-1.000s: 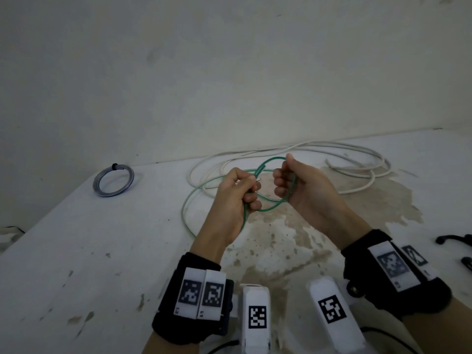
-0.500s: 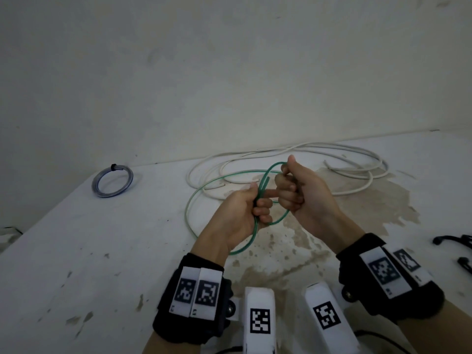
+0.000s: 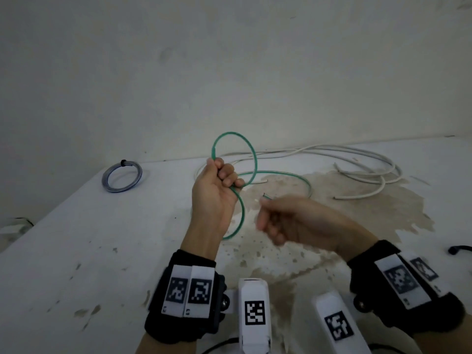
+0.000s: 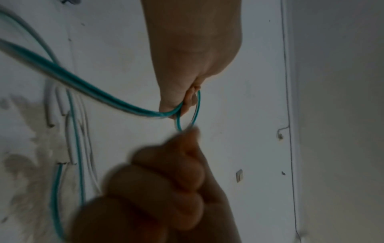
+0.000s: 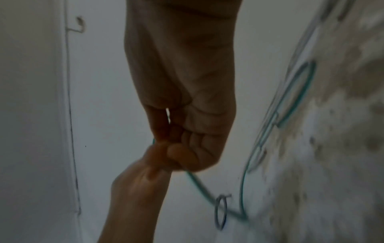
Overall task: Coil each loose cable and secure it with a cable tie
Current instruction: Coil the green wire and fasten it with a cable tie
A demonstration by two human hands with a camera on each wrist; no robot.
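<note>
A thin green cable [image 3: 251,154] is partly looped. My left hand [image 3: 226,176] is raised over the table and grips the crossing of the strands, with one round loop standing above the fist and another hanging below. In the left wrist view the green cable [image 4: 83,82] runs into the curled fingers [image 4: 185,105]. My right hand [image 3: 267,209], blurred and lower to the right, pinches the free end of the cable, whose tip pokes out past the fingertips. The right wrist view shows its curled fingers [image 5: 178,151] and the green cable [image 5: 199,182] trailing down.
A long loose white cable [image 3: 357,154] sprawls on the stained white table [image 3: 76,238] at the back right. A coiled grey cable [image 3: 122,172] bound with a black tie lies at the back left. Black items [image 3: 457,249] sit at the right edge. The wall stands close behind.
My left hand has lifted, so the green loop now stands above it. My right hand has drawn away from the left, down and to the right, with the cable end.
</note>
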